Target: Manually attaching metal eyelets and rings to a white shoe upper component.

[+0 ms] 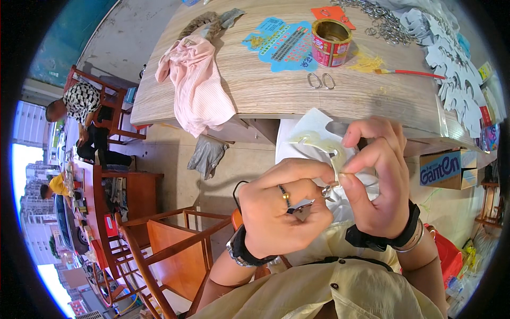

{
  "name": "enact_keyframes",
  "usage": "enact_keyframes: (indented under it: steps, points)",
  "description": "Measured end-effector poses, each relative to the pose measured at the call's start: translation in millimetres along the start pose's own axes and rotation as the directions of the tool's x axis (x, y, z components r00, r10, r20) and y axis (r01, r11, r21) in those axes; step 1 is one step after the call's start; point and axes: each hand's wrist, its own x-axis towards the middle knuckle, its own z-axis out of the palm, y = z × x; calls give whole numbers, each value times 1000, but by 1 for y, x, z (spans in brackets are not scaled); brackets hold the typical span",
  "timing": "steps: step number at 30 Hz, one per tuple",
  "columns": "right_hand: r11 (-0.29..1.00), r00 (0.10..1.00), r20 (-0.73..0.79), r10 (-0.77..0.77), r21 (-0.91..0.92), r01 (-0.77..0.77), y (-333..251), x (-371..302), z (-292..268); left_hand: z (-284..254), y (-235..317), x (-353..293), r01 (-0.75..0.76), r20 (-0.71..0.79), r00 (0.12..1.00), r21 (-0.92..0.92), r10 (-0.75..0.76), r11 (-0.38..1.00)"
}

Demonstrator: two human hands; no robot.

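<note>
In front of my chest, my left hand is closed, with a shiny metal ring between its fingertips. My right hand pinches the narrow part of a white cut-out piece, right beside the ring. Wet yellowish glue coats the lower part of this piece. My fingers hide how ring and strip meet. Two loose metal rings lie near the table's front edge. Behind them stands a red can with a glue-crusted rim. A red-handled brush rests to its right, bristles on a yellow glue smear.
On the wooden table are a pink cloth, a blue printed sheet, a pile of metal rings and overlapping white cut-outs. A wooden chair stands left, a cardboard box right. Two people are farther left.
</note>
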Motion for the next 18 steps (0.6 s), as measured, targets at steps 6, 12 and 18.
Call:
enact_keyframes:
  steps: [6,12,18]
  points:
    - [992,996,73,-44,-114,52,0,3,-3,-4,0,1,106,86,991,-64,-101,992]
    - [958,983,171,-70,-262,114,3,-6,-7,-7,-10,4,172,182,974,-195,-136,966]
    - [982,980,180,-85,-149,113,3,-9,-6,-15,-19,5,351,326,917,-387,-229,853]
